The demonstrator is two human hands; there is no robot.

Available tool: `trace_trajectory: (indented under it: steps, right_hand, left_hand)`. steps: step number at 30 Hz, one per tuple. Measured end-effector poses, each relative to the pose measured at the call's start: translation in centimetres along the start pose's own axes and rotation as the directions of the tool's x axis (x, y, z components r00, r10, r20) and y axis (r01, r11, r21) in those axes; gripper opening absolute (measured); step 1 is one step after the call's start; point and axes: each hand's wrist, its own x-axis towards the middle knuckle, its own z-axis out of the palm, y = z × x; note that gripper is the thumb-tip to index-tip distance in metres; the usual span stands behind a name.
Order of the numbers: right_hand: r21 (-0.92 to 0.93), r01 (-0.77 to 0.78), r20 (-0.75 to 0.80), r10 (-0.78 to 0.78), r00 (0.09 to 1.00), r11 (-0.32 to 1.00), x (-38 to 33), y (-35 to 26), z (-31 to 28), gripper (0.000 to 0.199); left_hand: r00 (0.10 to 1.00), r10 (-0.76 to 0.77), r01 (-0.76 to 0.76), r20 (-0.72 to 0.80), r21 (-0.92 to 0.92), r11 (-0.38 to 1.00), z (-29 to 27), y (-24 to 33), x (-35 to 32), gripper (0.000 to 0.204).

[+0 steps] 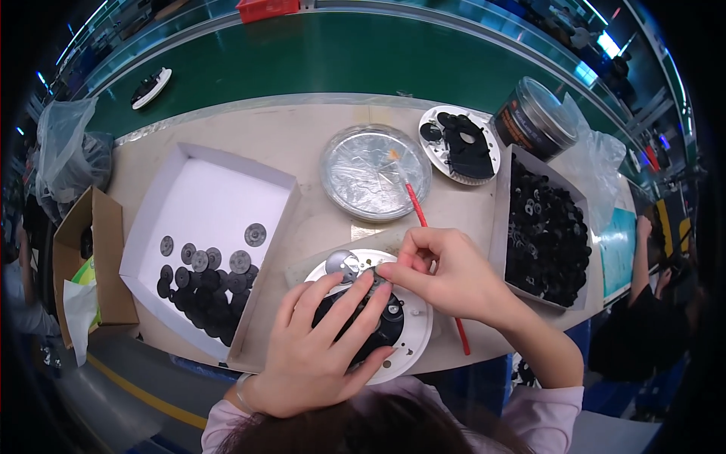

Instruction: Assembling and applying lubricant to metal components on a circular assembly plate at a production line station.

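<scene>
My left hand [318, 337] lies with spread fingers over a black housing [389, 321] on a round white plate [412, 333] near the table's front edge. Beside its fingertips sits a shiny silvery disc [342, 262]. My right hand [454, 276] is closed, thumb and index fingertip pinched together just above the plate at the left fingertips. What the pinch holds is hidden. A thin red-handled brush [414, 200] passes behind my right hand and shows again below it; whether the curled fingers grip it I cannot tell. Its tip lies over a round clear dish [330, 200].
On the left a white cardboard tray [219, 181] holds several dark gears [240, 262]. To the right stands a box [500, 242] full of small black parts [544, 242]. Behind are another white plate with a black assembly [469, 151], a clear-lidded tub [529, 117] and a green surface [302, 57].
</scene>
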Motion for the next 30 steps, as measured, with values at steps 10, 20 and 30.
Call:
trace_trajectory:
  steps: [10,20,30]
  right_hand:
    - [0.142,0.072,-0.001,-0.072,0.997,0.987,0.0,2.0,0.3,0.022]
    - [-0.568,-0.346,-0.774,-0.342,0.532,0.747,-4.4,7.6,-11.1,0.026]
    - [-0.484,-0.462,-0.795,-0.152,0.588,0.743,-7.3,15.4,-15.6,0.021]
  left_hand:
    - [1.000,0.005,-0.004,0.025,-0.009,1.000,0.2,0.2,0.1,0.054]
    - [1.000,-0.024,0.024,0.002,-0.033,0.999,0.8,-0.2,-0.4,0.052]
    - [0.999,-0.014,0.011,-0.038,-0.065,0.998,1.1,-0.2,-0.2,0.053]
